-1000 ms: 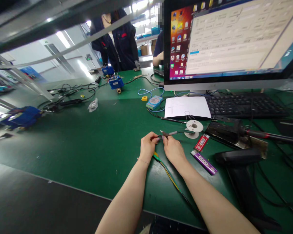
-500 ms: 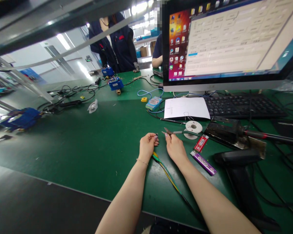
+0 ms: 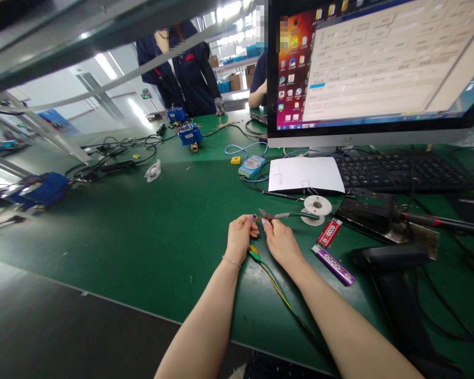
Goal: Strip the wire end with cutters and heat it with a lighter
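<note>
My right hand (image 3: 282, 243) is closed around a pair of cutting pliers (image 3: 267, 215); the open jaws point left, and a green-grey handle (image 3: 294, 215) reaches right past the hand. In a pinch, my left hand (image 3: 240, 238) holds a small dark piece (image 3: 255, 217) too small to name. The plier tips are very close to this piece; whether they touch it I cannot tell. Just below my left hand lie green and yellow clips (image 3: 254, 253), whose leads (image 3: 278, 289) run down between my forearms.
Right of my hands are a wire spool (image 3: 317, 204), a red lighter (image 3: 329, 233), a purple lighter (image 3: 334, 266) and a black scanner (image 3: 391, 295). Behind stand paper (image 3: 306, 173), a keyboard (image 3: 403, 175) and a monitor (image 3: 363, 138). Blue valve units (image 3: 190, 135) and a co-worker (image 3: 181, 79) are across the table.
My right hand has moved slightly left with the pliers, bringing their tips close to the small piece. My left hand keeps its pinch. The camera view has shifted a little.
</note>
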A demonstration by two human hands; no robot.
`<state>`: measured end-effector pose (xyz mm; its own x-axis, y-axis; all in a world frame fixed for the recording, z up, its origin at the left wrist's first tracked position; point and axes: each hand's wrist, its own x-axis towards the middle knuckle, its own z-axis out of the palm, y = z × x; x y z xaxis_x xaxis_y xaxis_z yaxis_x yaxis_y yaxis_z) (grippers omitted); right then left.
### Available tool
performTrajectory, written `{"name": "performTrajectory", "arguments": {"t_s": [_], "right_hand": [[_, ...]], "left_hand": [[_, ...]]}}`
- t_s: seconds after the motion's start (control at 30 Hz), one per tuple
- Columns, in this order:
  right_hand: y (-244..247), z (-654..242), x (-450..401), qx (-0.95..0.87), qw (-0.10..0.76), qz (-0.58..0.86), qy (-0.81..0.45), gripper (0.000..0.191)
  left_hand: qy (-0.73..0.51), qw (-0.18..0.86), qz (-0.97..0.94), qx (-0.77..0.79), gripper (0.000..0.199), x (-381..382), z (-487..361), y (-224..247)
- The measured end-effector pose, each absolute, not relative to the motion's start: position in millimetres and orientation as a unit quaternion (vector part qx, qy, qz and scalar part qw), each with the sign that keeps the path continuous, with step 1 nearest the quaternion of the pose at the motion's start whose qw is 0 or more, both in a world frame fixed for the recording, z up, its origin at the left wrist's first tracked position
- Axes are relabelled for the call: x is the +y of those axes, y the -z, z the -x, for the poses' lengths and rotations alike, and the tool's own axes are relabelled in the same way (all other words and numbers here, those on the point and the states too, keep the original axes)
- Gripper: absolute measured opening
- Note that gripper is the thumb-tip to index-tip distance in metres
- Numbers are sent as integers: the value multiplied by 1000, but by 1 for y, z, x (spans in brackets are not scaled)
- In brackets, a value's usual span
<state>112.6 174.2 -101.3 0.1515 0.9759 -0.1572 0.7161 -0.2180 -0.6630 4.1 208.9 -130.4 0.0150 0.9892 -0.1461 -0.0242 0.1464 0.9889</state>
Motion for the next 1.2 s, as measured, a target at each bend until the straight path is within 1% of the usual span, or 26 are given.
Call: {"name": "performTrajectory", "arguments": {"t_s": [0.63,0.97,1.2], "right_hand": [[104,-112,175,-578,210,735,-288,29],[107,-112,174,-575,201,746,-269,29],[107,-112,176,-569,193,757,-256,30]], "left_hand": [[-456,524,-481,535,12,210,-5,132],[-450,513,-493,539,11,210,-6,133],[-448,520,-485,542,14,210,-6,133]]}}
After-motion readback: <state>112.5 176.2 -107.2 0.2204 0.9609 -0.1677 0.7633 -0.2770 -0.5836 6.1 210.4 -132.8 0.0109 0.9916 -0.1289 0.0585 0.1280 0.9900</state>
